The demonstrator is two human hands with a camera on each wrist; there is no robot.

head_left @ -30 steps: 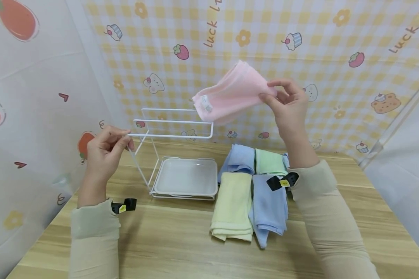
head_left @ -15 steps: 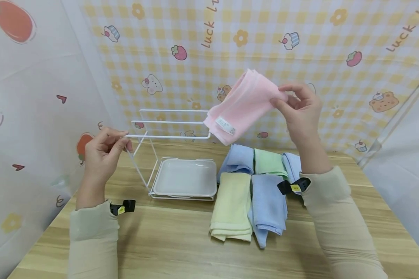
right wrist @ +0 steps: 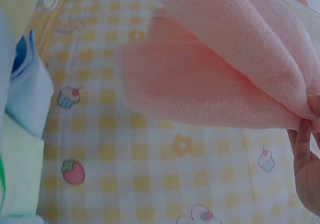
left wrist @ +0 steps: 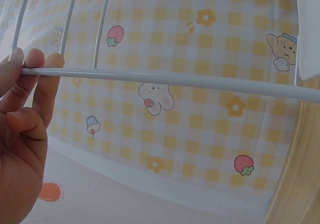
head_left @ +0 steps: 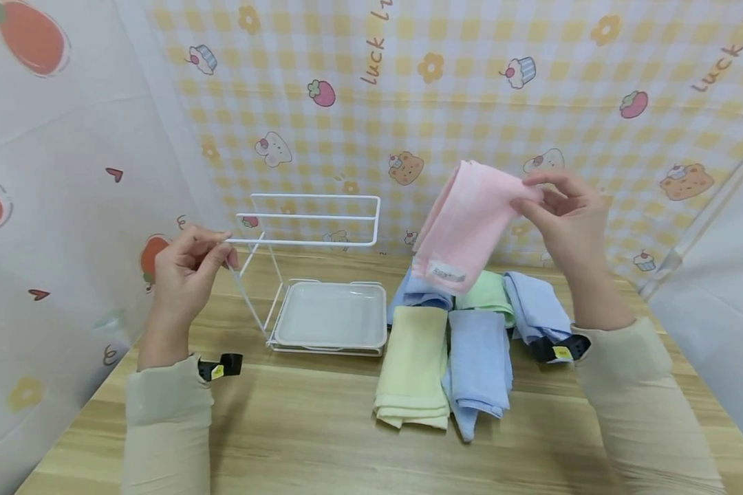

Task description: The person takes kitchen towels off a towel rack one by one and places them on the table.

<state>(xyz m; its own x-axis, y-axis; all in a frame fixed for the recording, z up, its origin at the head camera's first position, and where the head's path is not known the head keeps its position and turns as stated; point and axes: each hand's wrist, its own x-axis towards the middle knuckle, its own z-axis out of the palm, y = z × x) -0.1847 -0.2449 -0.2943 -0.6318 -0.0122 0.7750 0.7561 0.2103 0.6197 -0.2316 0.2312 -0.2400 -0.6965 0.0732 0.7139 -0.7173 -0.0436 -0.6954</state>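
A folded pink towel (head_left: pixel 467 223) with a white label hangs in the air from my right hand (head_left: pixel 572 220), which pinches its upper right corner. In the right wrist view the pink towel (right wrist: pixel 215 79) fans open in loose layers. My left hand (head_left: pixel 188 265) pinches the upper left corner of a white wire rack (head_left: pixel 303 242), whose bars hold nothing. The left wrist view shows the thumb and fingers on the rack's white bar (left wrist: pixel 165 78). The towel is to the right of the rack, apart from it, above the folded towels.
A white tray (head_left: pixel 331 316) sits in the rack's base. On the wooden table (head_left: pixel 309 426) lie a yellow towel (head_left: pixel 411 364), a blue towel (head_left: pixel 479 361), a green towel (head_left: pixel 486 297) and more blue towels (head_left: pixel 537 302). A checked cloth (head_left: pixel 470 110) hangs behind.
My right hand has carried the pink towel right and down, away from the rack's bars, and the towel now hangs more steeply. My left hand keeps its place on the rack.
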